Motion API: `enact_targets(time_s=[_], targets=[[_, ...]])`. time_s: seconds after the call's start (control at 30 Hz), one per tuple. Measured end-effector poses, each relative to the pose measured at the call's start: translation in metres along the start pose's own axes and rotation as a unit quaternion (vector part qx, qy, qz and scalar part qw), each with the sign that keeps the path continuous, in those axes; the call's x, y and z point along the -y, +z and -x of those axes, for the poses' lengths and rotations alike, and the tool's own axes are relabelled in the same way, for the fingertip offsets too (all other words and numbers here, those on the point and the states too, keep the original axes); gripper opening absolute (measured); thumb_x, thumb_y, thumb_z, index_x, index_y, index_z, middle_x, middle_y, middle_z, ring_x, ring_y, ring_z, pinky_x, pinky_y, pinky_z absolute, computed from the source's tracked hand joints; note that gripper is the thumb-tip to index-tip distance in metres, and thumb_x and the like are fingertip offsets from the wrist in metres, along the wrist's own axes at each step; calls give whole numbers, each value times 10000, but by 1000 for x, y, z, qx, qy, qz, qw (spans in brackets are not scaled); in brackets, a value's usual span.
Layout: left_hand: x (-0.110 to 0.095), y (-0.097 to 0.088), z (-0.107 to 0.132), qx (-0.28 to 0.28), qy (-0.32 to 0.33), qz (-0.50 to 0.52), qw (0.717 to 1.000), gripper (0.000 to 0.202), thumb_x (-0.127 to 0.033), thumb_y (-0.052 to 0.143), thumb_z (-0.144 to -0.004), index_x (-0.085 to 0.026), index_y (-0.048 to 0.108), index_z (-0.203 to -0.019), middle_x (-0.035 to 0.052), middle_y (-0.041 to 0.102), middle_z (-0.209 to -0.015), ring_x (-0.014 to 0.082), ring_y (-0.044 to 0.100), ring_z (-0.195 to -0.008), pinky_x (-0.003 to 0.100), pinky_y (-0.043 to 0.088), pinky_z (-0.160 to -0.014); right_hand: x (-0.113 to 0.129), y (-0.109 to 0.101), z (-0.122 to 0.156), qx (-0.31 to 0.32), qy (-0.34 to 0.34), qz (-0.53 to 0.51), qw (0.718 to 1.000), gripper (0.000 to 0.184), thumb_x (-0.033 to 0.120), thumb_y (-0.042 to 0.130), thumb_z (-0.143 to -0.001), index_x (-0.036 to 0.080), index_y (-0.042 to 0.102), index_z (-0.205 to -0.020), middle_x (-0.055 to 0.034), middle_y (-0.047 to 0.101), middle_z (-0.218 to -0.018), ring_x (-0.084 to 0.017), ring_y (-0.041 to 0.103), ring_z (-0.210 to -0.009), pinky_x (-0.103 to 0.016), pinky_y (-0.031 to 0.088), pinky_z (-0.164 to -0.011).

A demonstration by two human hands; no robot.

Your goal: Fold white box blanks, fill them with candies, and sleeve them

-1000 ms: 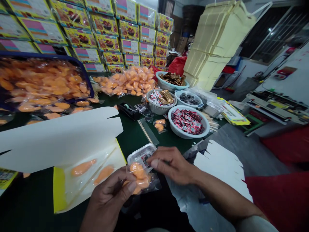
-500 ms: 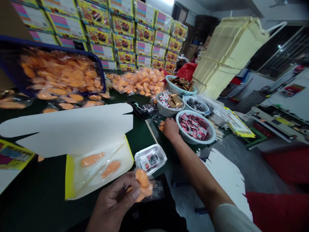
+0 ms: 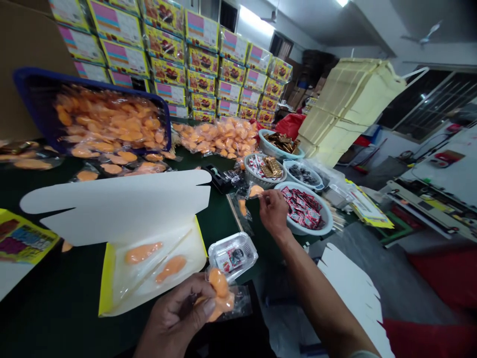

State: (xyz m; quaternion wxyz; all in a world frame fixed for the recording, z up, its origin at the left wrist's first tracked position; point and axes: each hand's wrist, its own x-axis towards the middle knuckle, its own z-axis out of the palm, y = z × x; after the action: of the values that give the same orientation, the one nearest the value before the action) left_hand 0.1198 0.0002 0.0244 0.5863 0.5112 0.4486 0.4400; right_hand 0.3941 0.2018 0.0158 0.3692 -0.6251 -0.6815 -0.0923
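- On my feed, the left hand (image 3: 175,311) is closed around a clear bag of orange sweets (image 3: 219,296), just beside the foil tray (image 3: 233,256).
- The right hand (image 3: 274,211) is out at the far side, fingers pinched together by a small bagged orange sweet (image 3: 255,191), near the bowl of red sachets (image 3: 323,224). I cannot tell whether it has hold.
- The open white card box (image 3: 112,204) lies in front, two orange sweets (image 3: 143,252) inside.

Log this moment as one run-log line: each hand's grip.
left hand: clear bag of orange pieces | right hand: bagged orange piece, beside bowl of red sachets
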Motion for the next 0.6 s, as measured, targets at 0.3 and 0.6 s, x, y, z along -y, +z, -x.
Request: enact_targets(time_s=[0.3, 0.6], targets=[[-60, -54, 7, -120, 63, -64, 989, 248, -425, 789, -908, -203, 709, -833, 25, 693, -899, 175, 629, -870, 269, 494, -800, -18, -30, 15, -70, -38, -24, 997, 252, 412, 643, -984, 179, 711, -918, -52, 675, -832, -200, 602, -776, -332, 406, -755], [-219, -190, -105, -372, 185, -235, 879, 212, -251, 799, -778, -164, 680, -931, 22, 664, -839, 156, 607, -729, 325, 536, -736, -13, -39, 33, -102, -63, -51, 991, 278, 484, 668, -969, 216, 727, -928, -51, 695, -804, -215, 656, -704, -343, 420, -641]])
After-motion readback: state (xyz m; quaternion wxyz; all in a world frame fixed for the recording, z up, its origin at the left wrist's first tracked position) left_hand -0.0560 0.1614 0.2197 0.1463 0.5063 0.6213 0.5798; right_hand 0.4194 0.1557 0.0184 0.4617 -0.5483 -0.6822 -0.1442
